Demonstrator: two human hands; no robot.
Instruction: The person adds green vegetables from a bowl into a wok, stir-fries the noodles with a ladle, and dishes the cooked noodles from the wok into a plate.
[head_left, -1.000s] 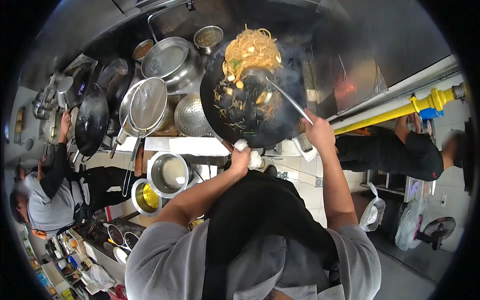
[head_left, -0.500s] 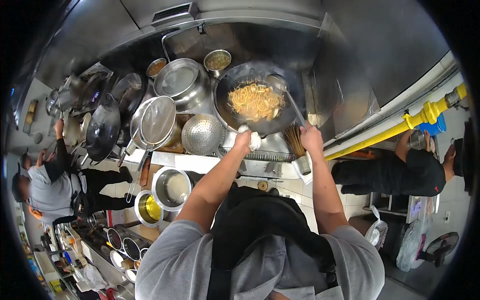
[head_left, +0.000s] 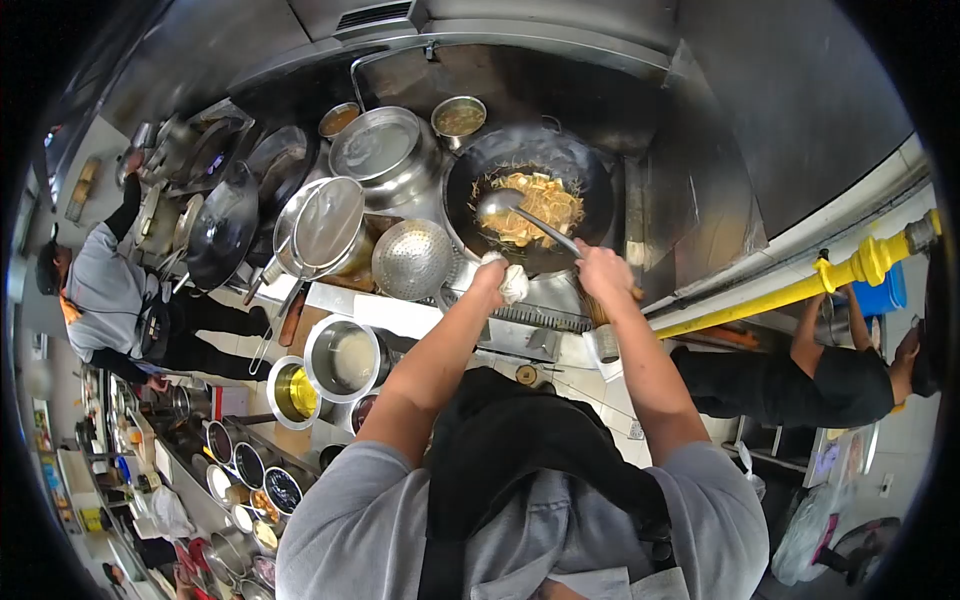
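A large dark wok [head_left: 592, 185] sits on the stove in front of me, holding a heap of noodles [head_left: 548, 208]. Closed around a folded white cloth [head_left: 515, 285], my left hand [head_left: 489, 280] is at the wok's near rim. The cloth hides whatever part of the wok it covers. My right hand [head_left: 606, 272] grips the long handle of a ladle [head_left: 500, 204], whose bowl rests on the left part of the noodles. A bamboo brush [head_left: 597, 312] stands just below my right hand, partly covered by it.
Left of the wok are a perforated strainer [head_left: 412, 260], a mesh sieve [head_left: 330, 222] and a lidded pot [head_left: 378, 150]. A yellow gas pipe [head_left: 800, 285] runs along the right. One co-worker [head_left: 105, 285] stands at the left, another [head_left: 840, 375] at the right.
The ladle bowl has swung from the wok's upper right to the left over the noodles, and my right hand has shifted left. The noodles have been rearranged. My left hand keeps the cloth.
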